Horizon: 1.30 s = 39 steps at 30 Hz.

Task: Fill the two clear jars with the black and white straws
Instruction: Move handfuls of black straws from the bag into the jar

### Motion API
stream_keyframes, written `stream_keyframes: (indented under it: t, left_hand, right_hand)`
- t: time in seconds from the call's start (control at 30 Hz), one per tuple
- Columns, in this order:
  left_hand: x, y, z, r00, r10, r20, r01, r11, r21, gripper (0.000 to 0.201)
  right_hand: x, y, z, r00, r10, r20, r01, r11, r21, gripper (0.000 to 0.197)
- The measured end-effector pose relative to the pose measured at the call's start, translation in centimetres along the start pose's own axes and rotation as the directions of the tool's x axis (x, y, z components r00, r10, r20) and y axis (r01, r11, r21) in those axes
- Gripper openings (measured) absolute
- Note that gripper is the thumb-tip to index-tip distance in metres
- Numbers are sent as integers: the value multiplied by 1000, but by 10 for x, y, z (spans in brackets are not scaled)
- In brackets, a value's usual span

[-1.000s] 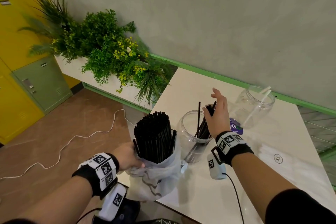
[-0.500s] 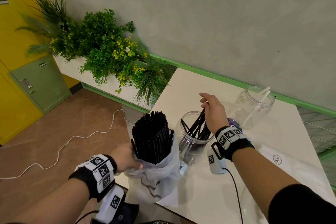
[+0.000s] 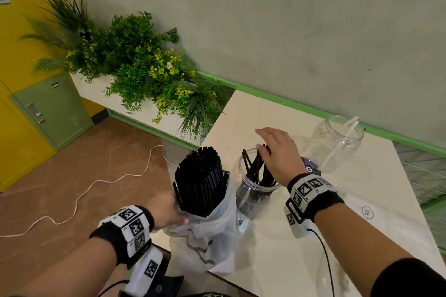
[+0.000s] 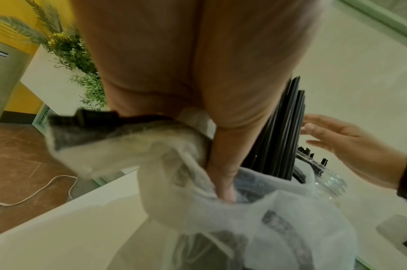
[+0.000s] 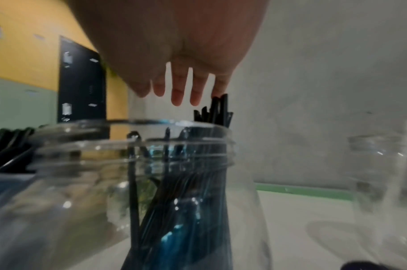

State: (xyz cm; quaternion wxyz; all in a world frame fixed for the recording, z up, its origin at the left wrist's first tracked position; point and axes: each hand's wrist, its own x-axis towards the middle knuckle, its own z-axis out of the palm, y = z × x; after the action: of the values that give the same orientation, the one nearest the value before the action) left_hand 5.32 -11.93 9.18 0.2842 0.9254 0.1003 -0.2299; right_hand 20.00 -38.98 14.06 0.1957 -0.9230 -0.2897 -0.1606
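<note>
While the left hand (image 3: 166, 210) grips the white bag (image 3: 207, 236) holding the upright bundle of black straws (image 3: 200, 181) at the table's (image 3: 277, 260) near-left edge, the near jar (image 3: 255, 190) stands just right of the bag with loose black straws leaning inside. Above its mouth the right hand (image 3: 277, 154) hovers with fingers (image 5: 178, 87) straight and spread, gripping nothing. Toward the far-right edge, the second jar (image 3: 337, 142) holds white straws (image 3: 342, 140), with bare tabletop to its near side.
</note>
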Motion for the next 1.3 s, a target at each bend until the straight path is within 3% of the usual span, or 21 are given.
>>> stream_keyframes:
  t: [0.1,0.17,0.3,0.43,0.53,0.7,0.8,0.93,1.13,1.23,1.3]
  left_hand:
    - [-2,2,1,999,51,-8,-51,999,13,40]
    - [-3,4,2,997,82,-10,-82,996,35,28]
    - [-4,4,7,985,161,-54,-154,982,109,5]
    - [-1,-1,16,976,202,-84,-193,976,104,31]
    - [-1,-2,21,969,222,-109,-215,974,72,13]
    - [-1,-4,22,955,269,-127,-273,962,-9,19]
    - [0,-5,23,948,292,-124,-292,956,15,30]
    - [-1,-4,22,942,310,-126,-311,950,7,35]
    - [-2,-2,22,931,340,-135,-342,940,9,39]
    - [-5,1,21,928,343,-145,-345,939,13,27]
    - [-7,4,19,931,329,-156,-332,943,9,17]
  right_hand:
    - [-1,-7,7,973,-40,229,87,976,-200,64]
    - [-1,-9,15,960,-13,281,88,962,-257,66]
    - [-2,-12,27,989,-17,145,47,977,-208,36]
    - [-2,-12,31,1000,2,20,0,995,-102,13]
    - [-2,-12,26,997,66,-29,-67,997,-26,7]
    - [-1,-3,15,993,117,-21,-119,975,-186,23]
    - [-1,2,9,991,122,47,-108,969,-224,18]
    - [-12,9,10,987,134,91,-118,980,-161,20]
    - [-8,11,16,974,210,-85,-197,970,141,17]
    - [-4,11,16,954,259,-152,-233,958,167,19]
    - [-2,17,17,963,258,-74,-250,963,101,22]
